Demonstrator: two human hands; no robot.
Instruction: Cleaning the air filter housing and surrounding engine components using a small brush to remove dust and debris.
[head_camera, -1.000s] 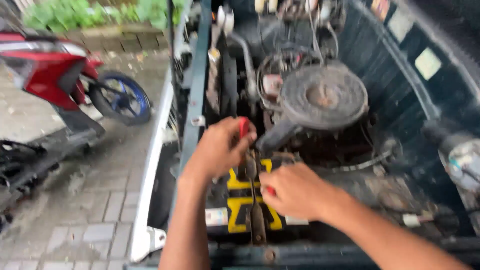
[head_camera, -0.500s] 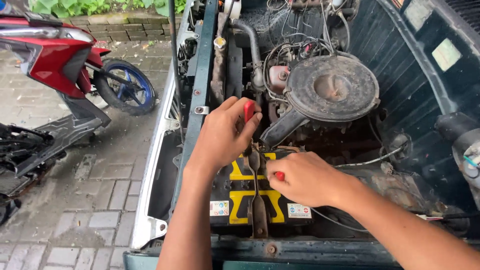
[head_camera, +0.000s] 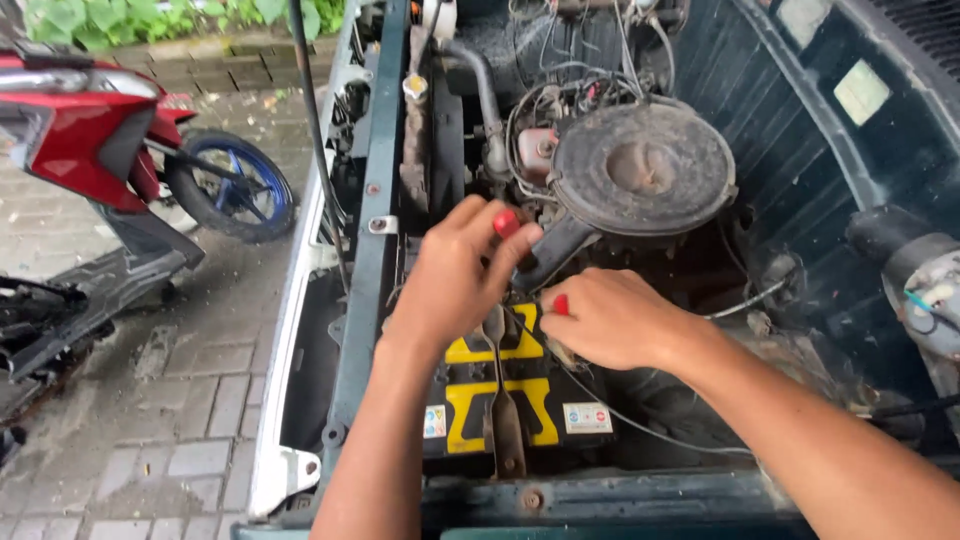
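Both hands meet over the battery's far edge: left hand (head_camera: 455, 275) pinches a red-handled tool (head_camera: 506, 223), right hand (head_camera: 610, 315) closed on another red grip (head_camera: 561, 304).

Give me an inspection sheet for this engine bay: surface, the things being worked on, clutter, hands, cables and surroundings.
Surface: dusty engine bay with a green front crossmember.
Job's things: black and yellow battery under a rusty hold-down bracket; a red-tipped item and another red piece.
Clutter: round air cleaner and a grey hose behind the battery.
Hands: left hand grips the red-tipped item above the battery; right hand closes on the other red piece at the battery's far edge.
Cables: thin wire runs past the battery; tangled wiring behind the air cleaner.
Surroundings: red scooter on brick paving, plants beyond.
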